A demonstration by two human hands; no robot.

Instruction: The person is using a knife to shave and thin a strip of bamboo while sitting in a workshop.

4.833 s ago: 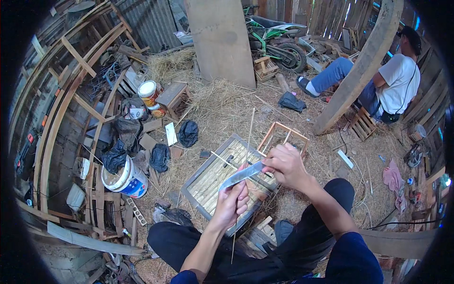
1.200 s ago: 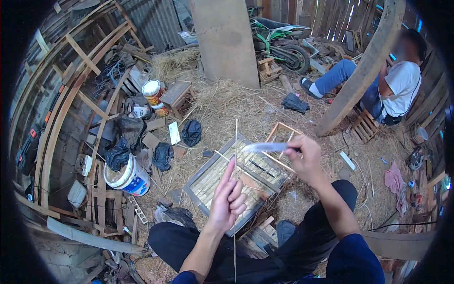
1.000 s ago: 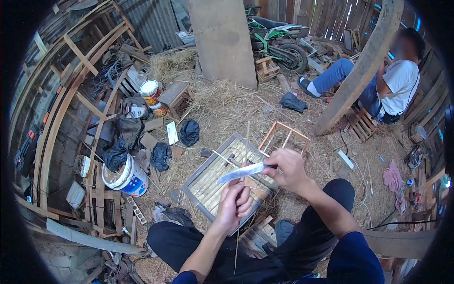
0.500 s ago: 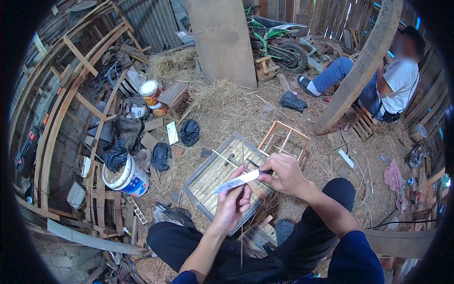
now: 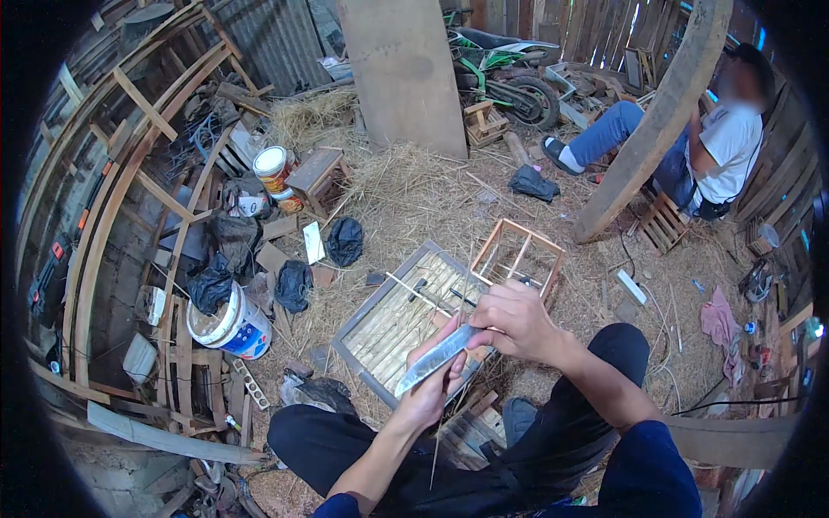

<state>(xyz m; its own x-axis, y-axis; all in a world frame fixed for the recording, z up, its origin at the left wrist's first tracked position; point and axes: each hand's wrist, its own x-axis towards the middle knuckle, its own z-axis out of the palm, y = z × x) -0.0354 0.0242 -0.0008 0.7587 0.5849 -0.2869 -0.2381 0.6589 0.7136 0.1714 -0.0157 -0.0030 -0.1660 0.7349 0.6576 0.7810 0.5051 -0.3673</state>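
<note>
L side: round white plastic bucket w/ blue label [image 5: 249, 335], crumpled black plastic bag [image 5: 211, 289] at its rim. Next, low slatted pale-wood table w/ grey border [image 5: 356, 344], below & beyond the hands. Bare L hand [image 5: 427, 387]: fingers curled round a long thin straw-coloured stick [image 5: 434, 459], ends showing above & below the hand; exact pinch pt. hidden by blade. Broad silver-bladed knife [image 5: 439, 356] sits diag. over L fingers, tip down-left; can't tell if touching. Bare R hand [image 5: 516, 324]: fingers closed on knife's handle, mostly covered. Just beyond, open reddish-brown wooden box frame [image 5: 521, 252]. Far R, seated person in white shirt [image 5: 732, 145].
</note>
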